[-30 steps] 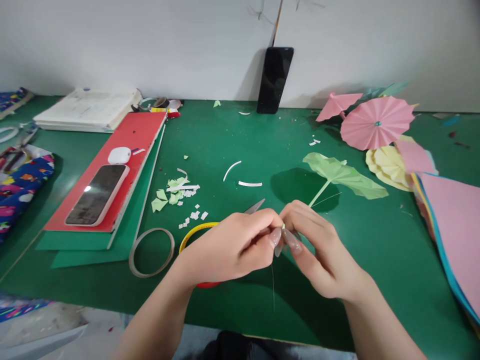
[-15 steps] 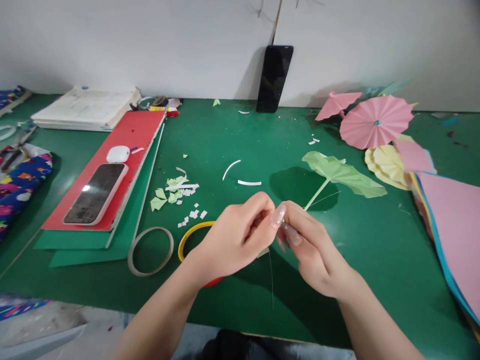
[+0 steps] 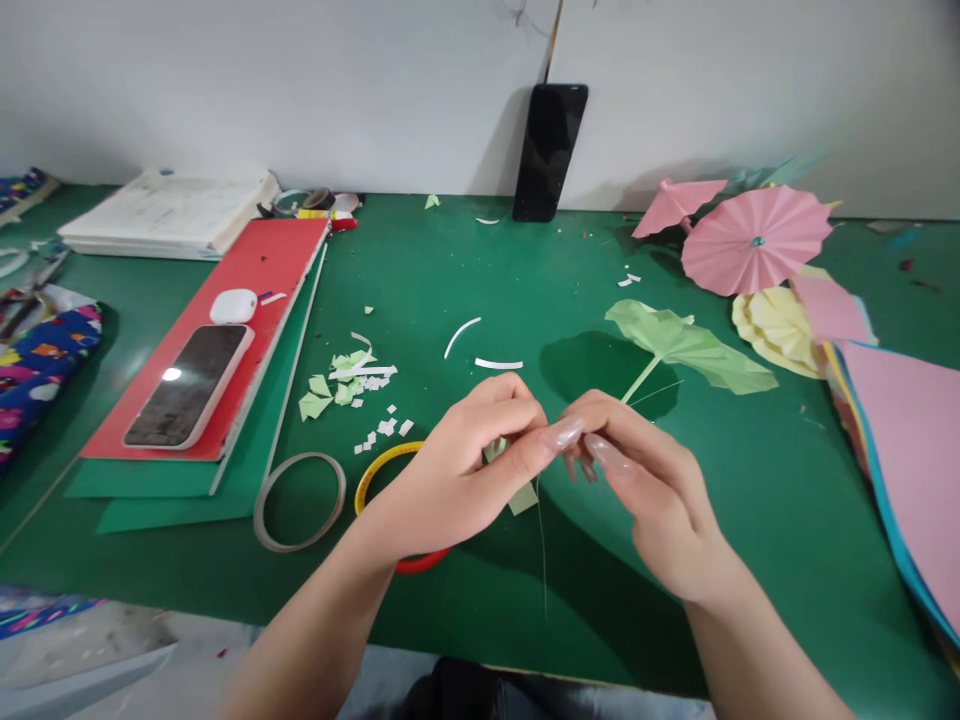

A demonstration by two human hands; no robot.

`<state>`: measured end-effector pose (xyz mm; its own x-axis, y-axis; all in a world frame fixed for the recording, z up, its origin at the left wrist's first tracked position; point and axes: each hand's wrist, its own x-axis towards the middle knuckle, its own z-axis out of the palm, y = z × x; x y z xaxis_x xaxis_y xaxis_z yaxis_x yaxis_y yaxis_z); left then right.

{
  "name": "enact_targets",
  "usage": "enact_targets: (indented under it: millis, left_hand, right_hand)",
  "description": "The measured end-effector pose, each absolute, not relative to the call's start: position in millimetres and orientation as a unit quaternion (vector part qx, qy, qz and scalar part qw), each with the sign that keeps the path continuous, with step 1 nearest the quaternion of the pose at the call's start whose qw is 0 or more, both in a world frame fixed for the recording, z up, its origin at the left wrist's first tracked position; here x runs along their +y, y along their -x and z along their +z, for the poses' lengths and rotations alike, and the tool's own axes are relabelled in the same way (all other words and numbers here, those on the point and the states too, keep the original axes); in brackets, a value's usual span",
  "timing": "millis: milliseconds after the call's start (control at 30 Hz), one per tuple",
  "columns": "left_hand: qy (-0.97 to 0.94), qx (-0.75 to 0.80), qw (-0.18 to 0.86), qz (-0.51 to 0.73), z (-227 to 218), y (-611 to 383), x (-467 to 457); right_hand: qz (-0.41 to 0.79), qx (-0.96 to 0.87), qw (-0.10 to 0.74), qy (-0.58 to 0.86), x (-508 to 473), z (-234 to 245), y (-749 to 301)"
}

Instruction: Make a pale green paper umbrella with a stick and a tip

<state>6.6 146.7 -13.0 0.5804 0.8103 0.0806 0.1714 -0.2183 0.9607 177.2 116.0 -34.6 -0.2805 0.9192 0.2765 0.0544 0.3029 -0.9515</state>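
My left hand [image 3: 461,470] is curled and pinches a small pale green paper piece [image 3: 517,493], from which a thin thread or wire [image 3: 543,555] hangs down. My right hand [image 3: 649,490] meets it fingertip to fingertip, its fingers pinched at the same spot; what they grip is too small to name. Both hands hover just above the green table [image 3: 465,270]. Behind the right hand stands a green paper umbrella [image 3: 686,345] on a thin stick. Partly under my left wrist lie a yellow ring [image 3: 382,465] and a red ring [image 3: 420,563].
Green and white paper scraps [image 3: 352,380], a clear tape ring [image 3: 300,500], a phone [image 3: 187,385] and white earbud case [image 3: 233,305] on red card lie left. A black phone [image 3: 549,150] leans on the wall. Pink paper umbrellas [image 3: 754,250] and coloured sheets [image 3: 907,450] sit right.
Both hands have risen slightly and moved away from me. The green paper piece now shows below my left fingers, and the scissor tip seen earlier behind the hands is hidden.
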Motion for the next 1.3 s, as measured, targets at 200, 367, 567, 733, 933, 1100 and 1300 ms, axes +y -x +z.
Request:
enact_targets:
  millis: [200, 367, 567, 733, 933, 1100, 1300]
  left_hand:
    - [-0.714, 0.349, 0.545, 0.267, -10.9, -2.8, 149.3]
    - [-0.702, 0.333, 0.577, 0.253, -8.3, -0.7, 152.0]
    - [-0.683, 0.329, 0.597, 0.262, -7.4, 0.4, 152.2]
    - [-0.694, 0.339, 0.586, 0.247, -9.6, 0.8, 152.4]
    - [-0.679, 0.312, 0.613, 0.257, -6.7, 1.8, 153.7]
    - [-0.672, 0.294, 0.631, 0.251, -5.9, 2.2, 153.7]
    - [-0.676, 0.292, 0.632, 0.241, -6.7, 2.6, 154.0]
  right_hand:
    - [0.435, -0.665, 0.467, 0.388, 115.0, -29.8, -176.5]
    - [0.469, -0.658, 0.453, 0.376, 115.0, -29.6, -178.2]
    - [0.49, -0.651, 0.457, 0.357, 114.1, -30.1, -179.5]
    - [0.515, -0.638, 0.461, 0.339, 113.6, -28.5, -181.2]
    - [0.514, -0.632, 0.462, 0.35, 115.7, -25.3, -181.1]
    - [0.533, -0.627, 0.449, 0.349, 116.0, -24.2, -181.7]
    - [0.554, -0.62, 0.434, 0.348, 114.6, -23.7, -182.7]
